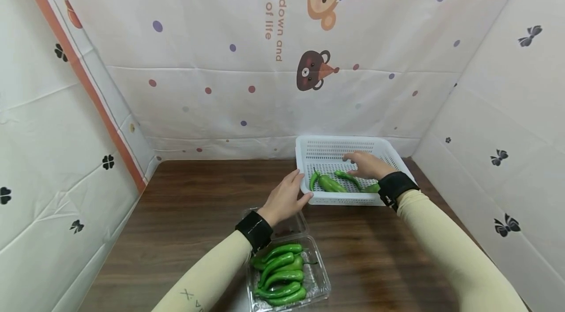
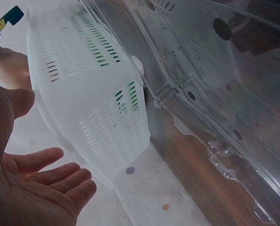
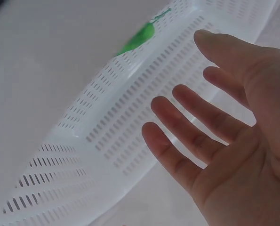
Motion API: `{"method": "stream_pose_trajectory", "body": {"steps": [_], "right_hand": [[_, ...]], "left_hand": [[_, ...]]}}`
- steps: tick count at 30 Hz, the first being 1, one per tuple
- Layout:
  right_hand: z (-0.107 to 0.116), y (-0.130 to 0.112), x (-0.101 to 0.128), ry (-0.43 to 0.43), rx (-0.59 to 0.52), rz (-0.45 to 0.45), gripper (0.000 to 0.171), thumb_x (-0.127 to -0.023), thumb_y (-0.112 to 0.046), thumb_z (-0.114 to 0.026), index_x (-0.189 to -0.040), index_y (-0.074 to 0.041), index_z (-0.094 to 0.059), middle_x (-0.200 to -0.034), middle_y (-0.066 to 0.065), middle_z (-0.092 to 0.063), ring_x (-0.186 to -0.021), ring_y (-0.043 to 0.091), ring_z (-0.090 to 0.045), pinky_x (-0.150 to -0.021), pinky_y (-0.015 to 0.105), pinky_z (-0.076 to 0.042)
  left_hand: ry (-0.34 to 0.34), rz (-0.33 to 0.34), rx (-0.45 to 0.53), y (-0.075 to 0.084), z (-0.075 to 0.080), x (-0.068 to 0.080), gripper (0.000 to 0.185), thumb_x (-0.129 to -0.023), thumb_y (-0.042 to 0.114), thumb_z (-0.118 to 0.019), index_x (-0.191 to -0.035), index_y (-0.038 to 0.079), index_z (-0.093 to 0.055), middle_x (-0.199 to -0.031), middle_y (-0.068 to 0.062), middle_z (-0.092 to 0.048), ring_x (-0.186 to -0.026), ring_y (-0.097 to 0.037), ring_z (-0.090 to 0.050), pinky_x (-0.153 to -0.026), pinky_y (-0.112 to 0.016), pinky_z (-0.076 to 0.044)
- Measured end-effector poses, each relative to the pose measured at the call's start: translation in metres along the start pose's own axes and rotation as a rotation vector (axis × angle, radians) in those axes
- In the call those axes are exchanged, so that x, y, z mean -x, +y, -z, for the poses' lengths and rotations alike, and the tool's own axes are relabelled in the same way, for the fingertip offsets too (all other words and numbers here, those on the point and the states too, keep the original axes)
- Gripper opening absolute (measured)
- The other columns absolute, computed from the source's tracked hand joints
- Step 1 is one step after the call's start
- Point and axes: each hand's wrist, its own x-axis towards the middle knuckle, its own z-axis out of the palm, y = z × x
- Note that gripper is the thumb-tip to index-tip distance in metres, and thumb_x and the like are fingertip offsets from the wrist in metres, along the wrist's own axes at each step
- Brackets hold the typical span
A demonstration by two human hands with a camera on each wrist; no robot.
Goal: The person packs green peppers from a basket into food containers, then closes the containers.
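A white perforated basket (image 1: 309,147) stands at the back right of the wooden table and holds a few green peppers (image 1: 331,184). My right hand (image 1: 358,162) hovers flat inside the basket just above the peppers, fingers spread and holding nothing; the right wrist view shows the same open palm (image 3: 210,132) over the basket floor (image 3: 125,127), with one pepper (image 3: 139,36) beyond. My left hand (image 1: 302,185) is open beside the basket's front left corner. In the left wrist view its fingers (image 2: 60,181) lie straight, close to the basket wall (image 2: 92,99); I cannot tell whether they touch.
A clear plastic clamshell (image 1: 320,282) holding several green peppers (image 1: 282,273) sits at the table's front, with its open lid (image 2: 215,94) lying toward the basket. Patterned white sheets wall in the left, back and right sides.
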Motion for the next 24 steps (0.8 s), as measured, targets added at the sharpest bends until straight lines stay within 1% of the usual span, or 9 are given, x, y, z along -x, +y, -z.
{"method": "stream_pose_trajectory", "body": {"steps": [8,11,14,17,24], "right_hand": [[0.001,0.003,-0.009,-0.096,-0.01,-0.046,0.045,-0.097,-0.01,-0.072,-0.137,0.004,-0.059,-0.131,0.028,-0.062,-0.119,0.045,-0.061,-0.096,0.055,-0.053],[0.003,0.004,-0.011,-0.123,-0.007,-0.05,0.044,-0.096,-0.01,-0.072,-0.136,0.004,-0.059,-0.128,0.028,-0.063,-0.115,0.044,-0.062,-0.092,0.054,-0.054],[0.005,0.004,-0.013,-0.141,-0.003,-0.065,0.042,-0.096,-0.01,-0.073,-0.134,0.004,-0.061,-0.123,0.027,-0.065,-0.111,0.042,-0.063,-0.088,0.053,-0.055],[0.006,0.004,-0.015,-0.156,0.002,-0.087,0.042,-0.095,-0.011,-0.074,-0.132,0.004,-0.062,-0.12,0.026,-0.065,-0.109,0.041,-0.063,-0.087,0.051,-0.055],[0.008,0.003,-0.022,-0.183,0.029,-0.089,0.038,-0.094,-0.01,-0.075,-0.129,0.003,-0.064,-0.116,0.024,-0.067,-0.102,0.037,-0.064,-0.085,0.05,-0.056]], "left_hand": [[-0.021,0.007,-0.011,-0.002,-0.001,-0.001,0.059,-0.102,0.034,-0.066,-0.146,-0.002,-0.051,-0.157,-0.025,-0.04,-0.143,-0.032,-0.045,-0.11,-0.045,-0.047],[-0.021,0.006,-0.007,-0.002,0.0,-0.001,0.06,-0.102,0.034,-0.066,-0.147,-0.004,-0.05,-0.157,-0.025,-0.041,-0.143,-0.032,-0.045,-0.111,-0.045,-0.047],[-0.03,0.007,-0.01,-0.002,0.001,-0.002,0.061,-0.102,0.035,-0.065,-0.147,-0.004,-0.05,-0.157,-0.025,-0.041,-0.143,-0.033,-0.045,-0.111,-0.045,-0.046],[-0.041,0.01,-0.026,-0.001,0.002,-0.004,0.06,-0.103,0.037,-0.063,-0.146,-0.003,-0.051,-0.156,-0.025,-0.042,-0.144,-0.033,-0.044,-0.112,-0.044,-0.046],[-0.059,0.014,-0.051,-0.001,-0.001,-0.007,0.056,-0.103,0.038,-0.063,-0.142,-0.002,-0.056,-0.155,-0.024,-0.044,-0.143,-0.033,-0.045,-0.113,-0.043,-0.044]]}}
